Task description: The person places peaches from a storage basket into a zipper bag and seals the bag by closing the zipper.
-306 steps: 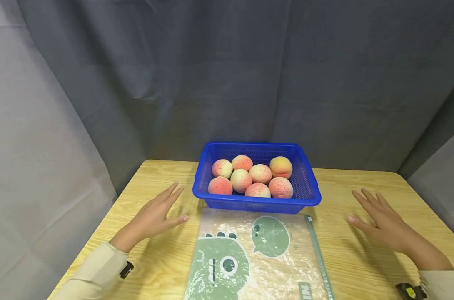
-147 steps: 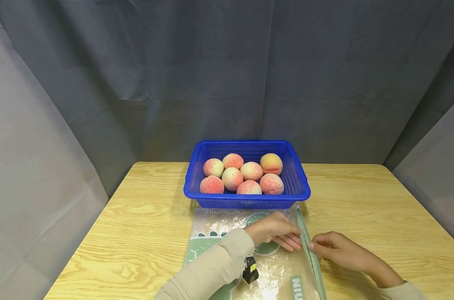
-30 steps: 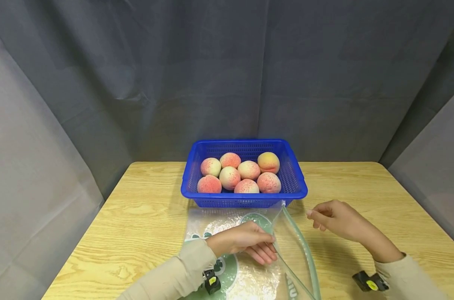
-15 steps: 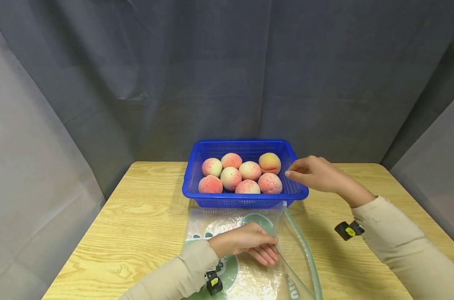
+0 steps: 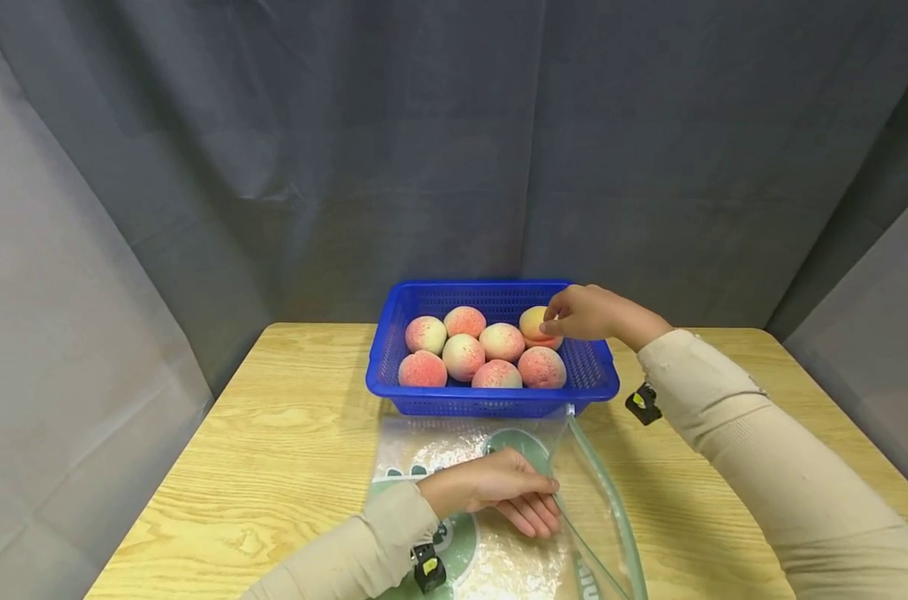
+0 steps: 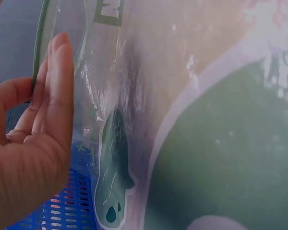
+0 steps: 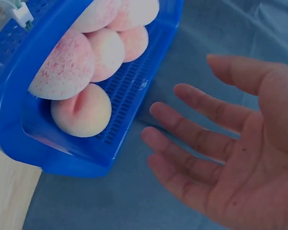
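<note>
Dark curtain behind, wood-grain desk below. Blue basket sits towards the back of the desk, eight peaches inside; yellow peach at back right. Clear bag with green print lies flat in front of the basket, green-edged mouth facing right and gaping. Left hand holds one edge of the mouth between thumb and fingers, other fingers fairly straight, palm side up. Right hand hovers over the basket's right side, near the yellow peach; fingers spread, slightly bent, holding nothing, with a gap to the fruit in the right wrist view.
</note>
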`<state>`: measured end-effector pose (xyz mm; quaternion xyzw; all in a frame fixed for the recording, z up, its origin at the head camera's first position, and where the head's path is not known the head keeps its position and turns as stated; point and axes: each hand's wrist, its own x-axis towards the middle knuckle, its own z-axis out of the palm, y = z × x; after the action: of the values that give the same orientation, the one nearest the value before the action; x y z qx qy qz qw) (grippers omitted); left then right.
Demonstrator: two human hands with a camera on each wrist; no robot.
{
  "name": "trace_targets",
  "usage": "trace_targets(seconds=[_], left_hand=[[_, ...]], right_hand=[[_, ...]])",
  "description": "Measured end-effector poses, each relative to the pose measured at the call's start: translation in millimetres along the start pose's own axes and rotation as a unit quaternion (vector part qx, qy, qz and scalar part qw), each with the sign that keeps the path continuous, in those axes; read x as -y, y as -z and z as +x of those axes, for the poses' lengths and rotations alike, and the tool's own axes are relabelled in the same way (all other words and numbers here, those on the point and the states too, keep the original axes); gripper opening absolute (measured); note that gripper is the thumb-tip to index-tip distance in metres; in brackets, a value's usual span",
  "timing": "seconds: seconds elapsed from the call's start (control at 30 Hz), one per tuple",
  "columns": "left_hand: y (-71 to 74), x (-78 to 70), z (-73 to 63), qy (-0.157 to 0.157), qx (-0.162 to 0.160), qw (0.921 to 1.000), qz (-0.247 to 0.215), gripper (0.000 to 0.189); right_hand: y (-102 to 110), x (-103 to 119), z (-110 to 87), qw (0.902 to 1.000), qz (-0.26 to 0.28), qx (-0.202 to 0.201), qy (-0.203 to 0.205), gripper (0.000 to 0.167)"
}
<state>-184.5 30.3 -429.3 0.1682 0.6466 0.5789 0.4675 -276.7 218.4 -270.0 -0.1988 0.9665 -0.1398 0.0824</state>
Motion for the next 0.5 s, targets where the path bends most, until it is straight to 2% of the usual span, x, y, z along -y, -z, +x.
trace_targets(seconds=[0.3,0.5], left_hand=[[1.0,4.6,0.5,-0.004,-0.006,1.0,0.006,0.037],[2.4,6.9,-1.0,-0.008,-0.006,1.0,-0.001,0.038]], right_hand=[[0.8,-1.6,19.8,0.9982,-0.008,0.045,-0.04,0.039],[1.1,-2.4,29.5,0.9953,0.015,0.071,-0.064,0.043]])
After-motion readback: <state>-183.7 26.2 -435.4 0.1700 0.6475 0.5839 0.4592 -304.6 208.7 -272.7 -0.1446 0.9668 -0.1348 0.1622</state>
